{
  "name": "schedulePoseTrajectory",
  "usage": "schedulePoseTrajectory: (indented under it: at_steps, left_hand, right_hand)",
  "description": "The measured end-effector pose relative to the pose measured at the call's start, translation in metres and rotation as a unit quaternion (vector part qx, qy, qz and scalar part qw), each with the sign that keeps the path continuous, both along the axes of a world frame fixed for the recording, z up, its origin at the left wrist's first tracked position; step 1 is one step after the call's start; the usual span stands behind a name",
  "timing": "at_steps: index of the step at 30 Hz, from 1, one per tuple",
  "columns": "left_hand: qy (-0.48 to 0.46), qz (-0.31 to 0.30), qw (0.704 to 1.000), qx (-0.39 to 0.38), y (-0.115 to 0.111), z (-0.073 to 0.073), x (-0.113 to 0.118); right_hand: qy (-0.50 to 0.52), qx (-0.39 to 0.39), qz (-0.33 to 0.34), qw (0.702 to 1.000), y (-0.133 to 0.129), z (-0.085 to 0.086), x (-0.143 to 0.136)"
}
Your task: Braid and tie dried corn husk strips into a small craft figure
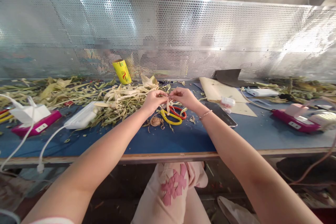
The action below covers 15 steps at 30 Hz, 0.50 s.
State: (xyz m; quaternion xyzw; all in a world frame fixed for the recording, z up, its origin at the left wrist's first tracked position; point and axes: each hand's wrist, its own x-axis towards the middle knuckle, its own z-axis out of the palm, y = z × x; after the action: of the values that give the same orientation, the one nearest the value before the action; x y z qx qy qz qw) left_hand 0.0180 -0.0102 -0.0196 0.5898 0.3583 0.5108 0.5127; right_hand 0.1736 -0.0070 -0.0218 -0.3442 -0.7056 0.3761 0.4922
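Left hand (152, 99): at centre frame, above the bench (162, 140), fingertips pinched together on a pale strip of dried husk (168, 102). Right hand (183, 97): just beside the left, fingers likewise closed on the same strip; the two hands met at the fingertips. A thin bracelet (205, 114) sat on the right wrist.

Strip of dried husk: held between both hands, a short end hanging down toward the scissors.

Scissors (172, 115): yellow and red handles, lying flat on the blue bench surface directly below the hands.

Small woven husk piece (155, 121): on the bench just left of the scissors, below the left hand.

Heap of husks (115, 99): pale and green, spread from left of centre to the left edge of the frame, behind the left hand.

Yellow roll (122, 71): tilted, behind the heap, near the perforated metal screen (236, 38).

Phone (222, 113): dark, flat, just right of the right wrist.

Sheet of tan paper (217, 92): right of centre, behind the phone.

Pink devices (294, 120) (36, 126): one at the right of the frame, one at the left, each with white cables.

White box (81, 115): left of centre, at the edge of the heap.
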Motion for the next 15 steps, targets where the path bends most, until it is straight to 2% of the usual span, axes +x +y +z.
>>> schedulePoseTrajectory:
  at_steps: [4,8,15]
  left_hand:
    - [0.016,0.005,0.999,0.031,0.0031,-0.0036,-0.0012]
    - [0.008,0.006,0.999,0.047,0.0036,-0.0051,-0.0016]
    - [-0.057,-0.019,0.998,-0.026,-0.0026,0.0023,-0.0003]
  right_hand:
    - [-0.047,0.082,-0.034,0.995,0.0020,-0.0027,0.0018]
    - [-0.104,0.180,-0.044,0.977,0.0022,-0.0045,0.0032]
    - [-0.184,0.312,-0.066,0.930,-0.0009,-0.0014,0.0043]
